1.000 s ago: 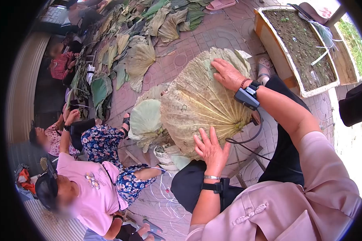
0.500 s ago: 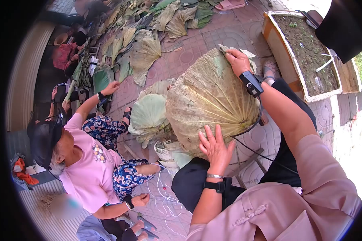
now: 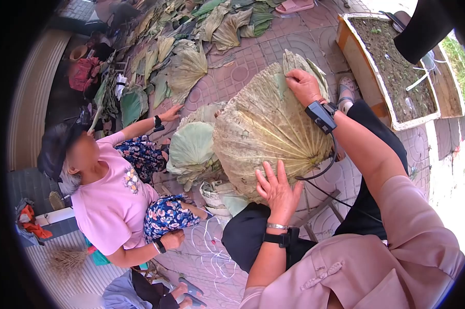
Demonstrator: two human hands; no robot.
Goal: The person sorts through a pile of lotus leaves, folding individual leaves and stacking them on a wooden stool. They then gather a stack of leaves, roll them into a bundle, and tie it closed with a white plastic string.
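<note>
Across the dried leaf (image 3: 266, 136), the left hand (image 3: 280, 192) lies spread

The top (image 3: 377, 262) is dusty pink with short, loose sleeves and 1 knotted cloth fastening (image 3: 321, 275) on the front. The trousers (image 3: 379, 139) are black. At the wrist of the left hand (image 3: 279, 193) sit 1 silver bracelet (image 3: 277, 225) and 1 black strap (image 3: 277, 238). By the right hand (image 3: 303, 86) are 1 reddish bracelet (image 3: 322, 101) and 1 dark, rectangular box (image 3: 320, 117) with 1 thin black cable (image 3: 341, 201). The visible shoe (image 3: 346, 88) is greyish.
</note>
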